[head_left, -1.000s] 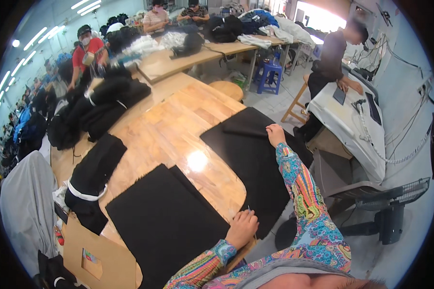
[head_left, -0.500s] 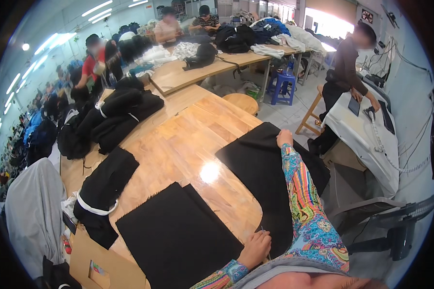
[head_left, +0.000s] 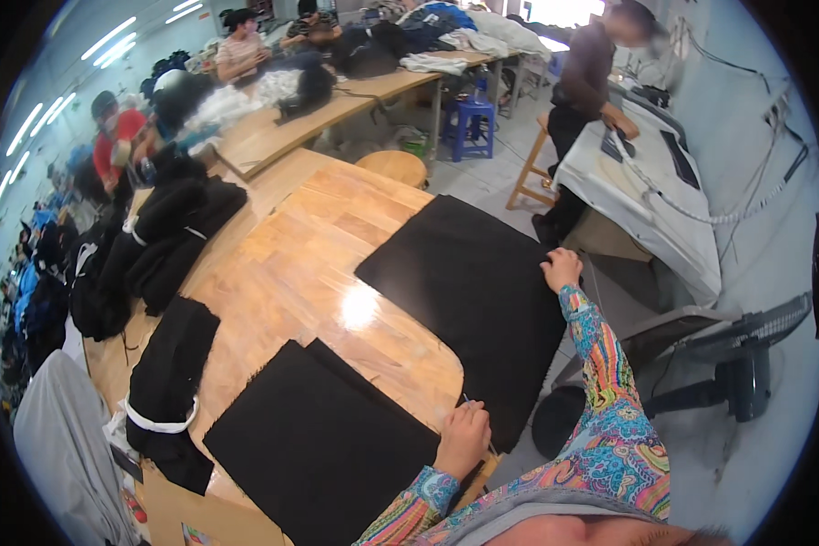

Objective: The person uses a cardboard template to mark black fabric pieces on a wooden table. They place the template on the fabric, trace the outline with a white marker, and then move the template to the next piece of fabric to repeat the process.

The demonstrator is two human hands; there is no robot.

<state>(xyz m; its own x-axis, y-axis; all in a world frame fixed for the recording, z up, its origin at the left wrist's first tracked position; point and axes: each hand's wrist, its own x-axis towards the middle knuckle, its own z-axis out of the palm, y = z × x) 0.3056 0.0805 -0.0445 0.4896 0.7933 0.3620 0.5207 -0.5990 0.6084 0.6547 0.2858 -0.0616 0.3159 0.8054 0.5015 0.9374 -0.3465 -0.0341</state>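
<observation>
Cardboard sheet is cut off at the bottom. Left hand is curled round some slim thing, mostly hidden. Black cloth overhangs the table; right hand is half-curled at its edge, can't tell if pinching.

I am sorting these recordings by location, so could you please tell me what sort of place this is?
Probably a garment workshop: flat black cloth pieces are on a wooden table, beside a black bundle wrapped with a white band, and more fabric is heaped on the table behind.
</observation>
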